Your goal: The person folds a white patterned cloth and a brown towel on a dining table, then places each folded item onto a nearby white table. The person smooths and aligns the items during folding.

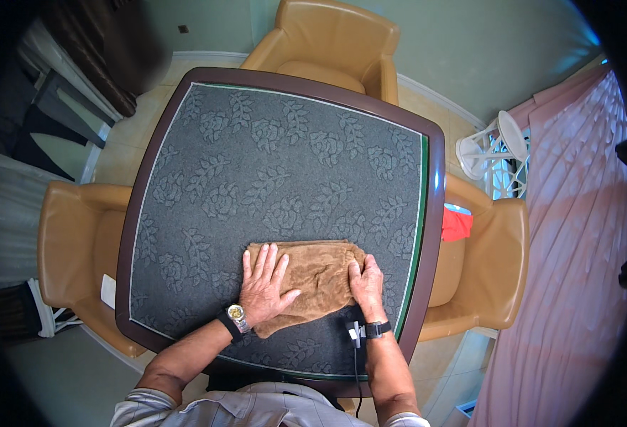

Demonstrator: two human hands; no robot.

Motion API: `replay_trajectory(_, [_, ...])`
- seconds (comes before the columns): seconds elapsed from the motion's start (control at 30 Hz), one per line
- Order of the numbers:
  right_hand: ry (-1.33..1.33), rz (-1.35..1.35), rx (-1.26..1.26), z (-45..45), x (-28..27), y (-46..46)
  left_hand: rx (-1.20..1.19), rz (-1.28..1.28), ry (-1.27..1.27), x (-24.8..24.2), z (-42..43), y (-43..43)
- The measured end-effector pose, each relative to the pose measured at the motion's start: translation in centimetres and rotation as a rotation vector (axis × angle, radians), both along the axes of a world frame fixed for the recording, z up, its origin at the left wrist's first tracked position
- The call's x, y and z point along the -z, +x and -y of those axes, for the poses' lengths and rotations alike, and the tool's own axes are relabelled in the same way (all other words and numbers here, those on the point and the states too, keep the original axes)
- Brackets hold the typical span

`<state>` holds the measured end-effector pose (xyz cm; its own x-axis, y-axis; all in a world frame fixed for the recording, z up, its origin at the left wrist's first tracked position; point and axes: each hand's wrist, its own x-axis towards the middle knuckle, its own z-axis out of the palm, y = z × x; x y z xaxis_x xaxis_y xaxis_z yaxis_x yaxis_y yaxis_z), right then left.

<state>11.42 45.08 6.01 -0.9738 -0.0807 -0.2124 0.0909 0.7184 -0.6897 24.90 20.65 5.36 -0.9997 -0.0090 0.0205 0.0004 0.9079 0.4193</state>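
Note:
A brown plush cloth item [316, 272], folded flat with a gathered band at its right end, lies on the dark patterned table mat [270, 176] near the front edge. My left hand [265, 283] rests palm down on its left part, fingers apart, a watch and a black strap at the wrist. My right hand [366, 280] pinches the gathered right end, thumb on top and the other fingers partly hidden. A small device on a black band [377, 329] with a cable is at my right wrist.
Tan armchairs stand beyond the table [334, 42], at its left [67, 245] and at its right [497, 261]. A red cloth [456, 224] lies on the right chair. A white stand [492, 147] and a pink curtain [569, 240] are farther right. The table has a raised dark wooden rim [431, 256].

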Motion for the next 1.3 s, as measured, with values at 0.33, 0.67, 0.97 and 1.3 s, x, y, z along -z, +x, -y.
replay_trajectory(0.33, [0.046, 0.014, 0.012, 0.1, -1.5, 0.2, 0.168, -0.062, 0.041, -0.8, -2.0, -1.0])
replay_trajectory(0.67, [0.061, -0.474, -0.667, 4.3, -3.2, 7.0, 0.179, -0.028, -0.018, 0.7, -2.4, -0.8])
replay_trajectory(0.97, [-0.348, -0.356, -0.815, 6.0, -7.3, 10.3, 0.156, 0.028, 0.044, 1.2, -2.5, -1.0])
replay_trajectory(1.3, [0.173, -0.465, -0.642, 5.8, -0.4, 5.1, 0.116, -0.009, -0.056, 1.5, -2.3, -0.5])
